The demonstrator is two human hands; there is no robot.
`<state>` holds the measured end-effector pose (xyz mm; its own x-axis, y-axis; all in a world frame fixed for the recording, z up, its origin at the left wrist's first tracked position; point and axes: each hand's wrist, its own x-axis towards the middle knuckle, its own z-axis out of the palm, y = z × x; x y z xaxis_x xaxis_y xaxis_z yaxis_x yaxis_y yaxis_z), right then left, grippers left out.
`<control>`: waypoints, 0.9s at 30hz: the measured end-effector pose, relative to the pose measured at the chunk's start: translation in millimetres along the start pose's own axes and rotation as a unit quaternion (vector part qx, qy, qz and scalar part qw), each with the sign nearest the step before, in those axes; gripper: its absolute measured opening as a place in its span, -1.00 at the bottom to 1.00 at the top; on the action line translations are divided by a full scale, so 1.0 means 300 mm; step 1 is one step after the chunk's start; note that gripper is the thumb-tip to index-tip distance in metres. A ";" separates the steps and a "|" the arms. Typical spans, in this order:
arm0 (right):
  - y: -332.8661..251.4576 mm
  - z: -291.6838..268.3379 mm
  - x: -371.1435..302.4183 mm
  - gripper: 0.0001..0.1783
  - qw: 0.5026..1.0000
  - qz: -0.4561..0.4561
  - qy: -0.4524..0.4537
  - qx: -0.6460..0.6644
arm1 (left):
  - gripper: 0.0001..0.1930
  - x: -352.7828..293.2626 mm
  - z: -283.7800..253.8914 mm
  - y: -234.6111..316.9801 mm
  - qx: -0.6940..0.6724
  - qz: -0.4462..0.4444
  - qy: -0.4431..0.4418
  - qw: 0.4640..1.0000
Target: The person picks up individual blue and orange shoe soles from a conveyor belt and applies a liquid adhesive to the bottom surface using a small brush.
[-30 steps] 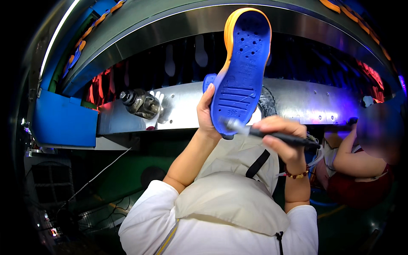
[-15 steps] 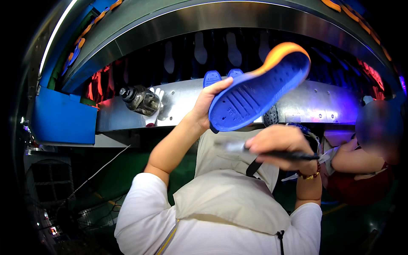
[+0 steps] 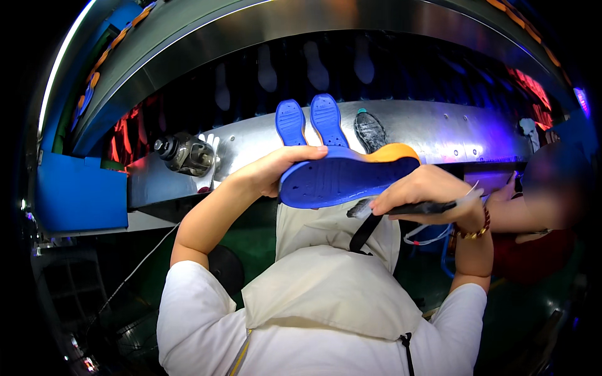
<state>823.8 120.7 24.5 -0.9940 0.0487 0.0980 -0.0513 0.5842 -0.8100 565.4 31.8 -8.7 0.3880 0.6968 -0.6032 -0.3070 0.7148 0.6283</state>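
A blue shoe sole with an orange edge [image 3: 338,178] lies across the front of my body, over the apron. My left hand [image 3: 285,164] is closed round its left end, thumb on the upper face. Against its lower right edge my right hand [image 3: 426,191] grips a brush [image 3: 360,209], its dark bristles pointing left, close to the sole's underside. Whether the bristles touch the sole, I cannot tell. Two more blue soles [image 3: 290,122] lie side by side on the metal ledge [image 3: 433,135] beyond, with a dark patterned sole [image 3: 370,130] to their right.
A dark, see-through bottle with a black cap [image 3: 187,155] rests at the ledge's left, beside a white object [image 3: 211,164]. Behind the ledge, pale soles [image 3: 316,66] show in a dark recess under a metal rim. A co-worker's arm [image 3: 523,213] is close on my right.
The sole has come down toward me and tilted flatter in my left hand. My right hand has brought the brush up to its lower edge. The view has shifted, showing the soles on the ledge.
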 end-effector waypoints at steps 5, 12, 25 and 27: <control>0.054 -0.023 0.005 -0.74 0.999 0.037 -0.014 0.037 | -0.38 -0.013 0.003 0.007 0.085 0.034 0.018 0.996; -0.002 -0.027 0.003 -0.72 0.955 0.153 0.172 0.187 | -0.42 0.041 -0.029 -0.048 -0.094 0.086 -0.042 0.991; 0.172 0.175 0.055 -0.82 0.890 0.129 0.424 0.111 | -0.41 0.156 -0.066 -0.112 -0.254 0.135 -0.039 0.957; 0.112 0.128 0.015 -0.81 0.851 0.152 0.425 0.270 | -0.42 0.142 -0.077 -0.124 -0.344 0.136 -0.053 0.928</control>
<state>813.7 109.3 -24.4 -0.5519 0.8332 0.0341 -0.0693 -0.0051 -0.9976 573.4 36.4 -69.0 0.2871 0.8730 -0.3943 -0.8737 0.4074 0.2658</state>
